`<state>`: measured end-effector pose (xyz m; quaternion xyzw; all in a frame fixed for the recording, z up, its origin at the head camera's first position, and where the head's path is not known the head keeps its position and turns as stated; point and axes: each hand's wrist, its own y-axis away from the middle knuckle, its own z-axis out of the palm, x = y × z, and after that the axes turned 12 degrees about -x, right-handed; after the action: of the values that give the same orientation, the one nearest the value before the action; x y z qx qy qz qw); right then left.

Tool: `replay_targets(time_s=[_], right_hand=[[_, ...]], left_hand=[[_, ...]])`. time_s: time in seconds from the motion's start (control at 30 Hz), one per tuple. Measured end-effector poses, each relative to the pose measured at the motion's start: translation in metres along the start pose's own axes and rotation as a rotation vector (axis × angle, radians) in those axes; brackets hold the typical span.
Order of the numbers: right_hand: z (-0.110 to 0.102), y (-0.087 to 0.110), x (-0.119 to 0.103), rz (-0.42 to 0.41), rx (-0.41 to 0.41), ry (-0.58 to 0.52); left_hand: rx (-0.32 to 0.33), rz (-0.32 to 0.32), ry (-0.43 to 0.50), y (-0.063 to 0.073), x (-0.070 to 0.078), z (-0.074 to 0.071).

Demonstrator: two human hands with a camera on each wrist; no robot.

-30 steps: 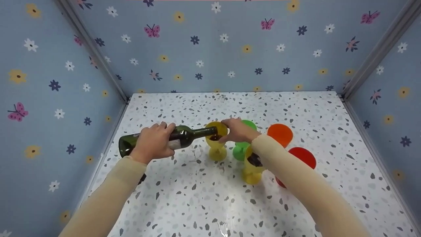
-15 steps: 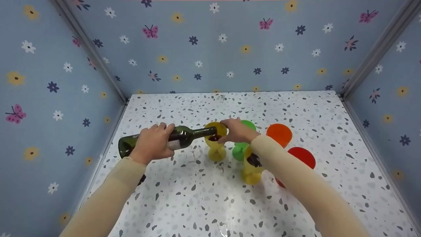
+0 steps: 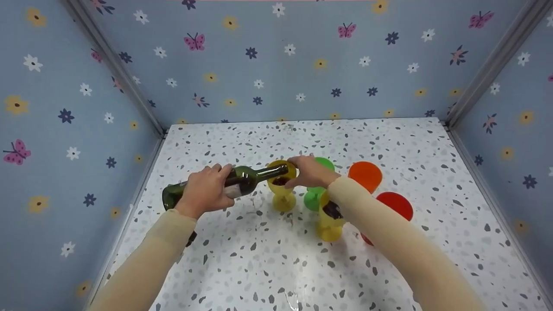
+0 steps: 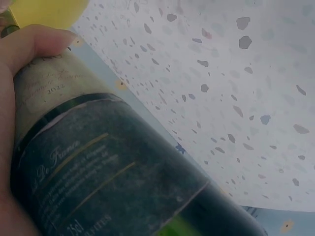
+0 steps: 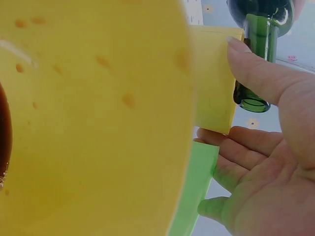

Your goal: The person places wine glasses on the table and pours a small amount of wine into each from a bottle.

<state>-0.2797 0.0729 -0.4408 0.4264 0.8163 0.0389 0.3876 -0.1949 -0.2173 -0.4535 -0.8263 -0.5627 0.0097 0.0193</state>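
Because it looked like glass, the bottle (image 3: 246, 180) seemed likely to handle as stiff, slick and fairly heavy, breakable if knocked, and best gripped round its body, where the left hand (image 3: 205, 190) was wrapped. It was tilted in the air, its mouth over the far yellow cup (image 3: 279, 190), which stood upright on the counter (image 3: 242, 259) with dark liquid (image 3: 280, 181) inside. That cup was probably light, rigid plastic, easily tipped and best steadied by the bowl; the right hand (image 3: 313, 169) held it there between thumb and fingers, though how firmly was hard to tell, as the near yellow cup (image 3: 330, 231) blocked much of the right wrist view. Compared with half a second earlier, the bottle had shifted slightly toward the right hand, its neck angled a little higher, while the cup had kept its place
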Motion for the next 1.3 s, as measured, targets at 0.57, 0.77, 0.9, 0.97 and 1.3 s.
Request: replay_targets(time_s=[0.57,0.77,0.9,0.97,1.3], right_hand=[[0.000,-0.002,-0.001,-0.007,0.009,0.017],[0.001,-0.002,0.000,0.013,0.000,0.002],[0.000,-0.001,-0.001,0.028,-0.013,-0.031],[0.000,0.000,-0.002,0.020,-0.018,-0.035],[-0.001,0.000,0.000,0.004,-0.027,-0.025]], left_hand=[[-0.011,-0.023,0.041,0.005,-0.001,0.003],[-0.006,-0.028,0.038,0.009,-0.002,0.005],[-0.005,-0.035,0.039,0.015,-0.005,0.005],[-0.005,-0.036,0.043,0.019,-0.008,0.005],[-0.025,-0.085,0.089,0.045,-0.022,0.010]])
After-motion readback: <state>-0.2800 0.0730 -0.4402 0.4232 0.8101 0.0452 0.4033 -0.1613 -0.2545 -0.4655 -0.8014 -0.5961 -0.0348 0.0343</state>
